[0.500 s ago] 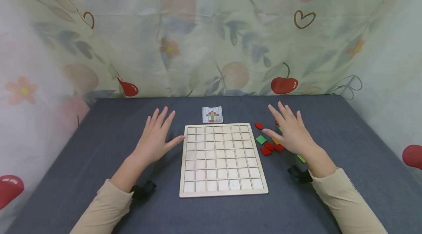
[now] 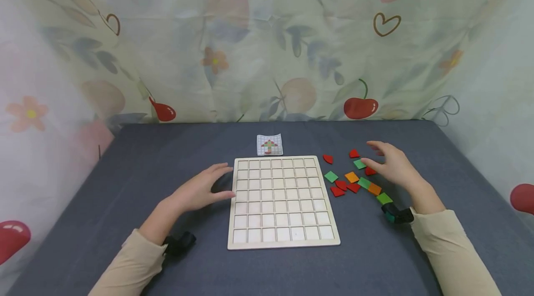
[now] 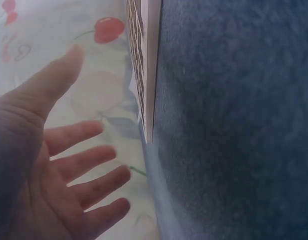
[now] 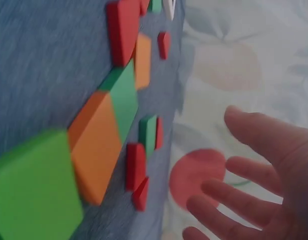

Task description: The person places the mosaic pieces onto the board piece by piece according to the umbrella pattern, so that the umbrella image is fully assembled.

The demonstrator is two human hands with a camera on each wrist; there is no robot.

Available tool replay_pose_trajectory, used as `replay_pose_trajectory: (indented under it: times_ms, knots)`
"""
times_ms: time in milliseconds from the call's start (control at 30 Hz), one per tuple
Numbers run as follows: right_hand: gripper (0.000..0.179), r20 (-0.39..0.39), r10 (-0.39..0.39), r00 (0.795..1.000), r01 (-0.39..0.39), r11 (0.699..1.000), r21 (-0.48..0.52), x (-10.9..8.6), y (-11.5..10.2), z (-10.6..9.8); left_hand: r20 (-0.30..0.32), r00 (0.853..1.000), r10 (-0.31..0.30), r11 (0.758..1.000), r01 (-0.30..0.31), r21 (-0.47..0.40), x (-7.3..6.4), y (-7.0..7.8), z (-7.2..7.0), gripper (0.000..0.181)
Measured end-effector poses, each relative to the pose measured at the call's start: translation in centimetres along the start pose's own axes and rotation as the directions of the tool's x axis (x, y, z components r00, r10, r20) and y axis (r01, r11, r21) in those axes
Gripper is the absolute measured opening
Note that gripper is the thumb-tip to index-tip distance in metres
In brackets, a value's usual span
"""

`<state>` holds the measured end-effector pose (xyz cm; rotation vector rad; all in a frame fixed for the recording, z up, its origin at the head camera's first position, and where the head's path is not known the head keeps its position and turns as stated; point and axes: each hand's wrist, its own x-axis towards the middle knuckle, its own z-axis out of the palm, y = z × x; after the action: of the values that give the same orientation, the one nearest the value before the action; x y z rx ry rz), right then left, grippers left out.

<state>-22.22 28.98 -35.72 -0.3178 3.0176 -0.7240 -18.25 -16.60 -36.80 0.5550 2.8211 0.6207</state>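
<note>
A pale wooden grid board (image 2: 282,205) lies flat at the table's middle, its square cells bare. My left hand (image 2: 198,189) hovers at its left edge, fingers relaxed and thumb apart, holding nothing. In the left wrist view, that hand (image 3: 68,175) is spread beside the board's edge (image 3: 151,75). To the board's right lie loose flat tiles: red ones (image 2: 337,192), green ones (image 2: 331,176) and orange ones (image 2: 374,189). My right hand (image 2: 394,164) is over the far right of these tiles, fingers loosely bent, with nothing in it. An orange tile (image 4: 96,147) shows close up in the right wrist view.
Behind the board lies a small printed card (image 2: 269,145) with a coloured pattern on a grid. The dark grey tabletop (image 2: 267,273) ends at a patterned curtain (image 2: 258,55). Each wrist wears a black strapped device (image 2: 179,243).
Both hands were raised with fingers spread. The left hand has lowered and turned inward beside the board; the right has moved to the right and turned inward, uncovering more tiles.
</note>
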Motion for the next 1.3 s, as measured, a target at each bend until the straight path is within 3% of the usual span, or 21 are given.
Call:
replay_pose_trajectory:
  times_ms: [200,500,1300]
  knots:
    - [0.054,0.044,0.025,0.999,-0.025,1.000,0.014,0.3,2.0,-0.1,0.091,0.995,0.047,0.999,-0.045,-0.020,0.1,0.0,0.5,0.078]
    - [0.046,0.100,0.067,0.993,-0.066,0.998,-0.010,1.0,3.2,-0.4,0.144,0.987,0.070,0.998,-0.069,-0.010,0.1,0.0,1.2,0.084]
    - [0.034,0.119,0.135,0.984,-0.128,0.990,-0.062,1.7,3.5,-0.1,0.156,0.986,0.055,0.997,-0.063,0.049,0.3,0.5,1.2,0.083]
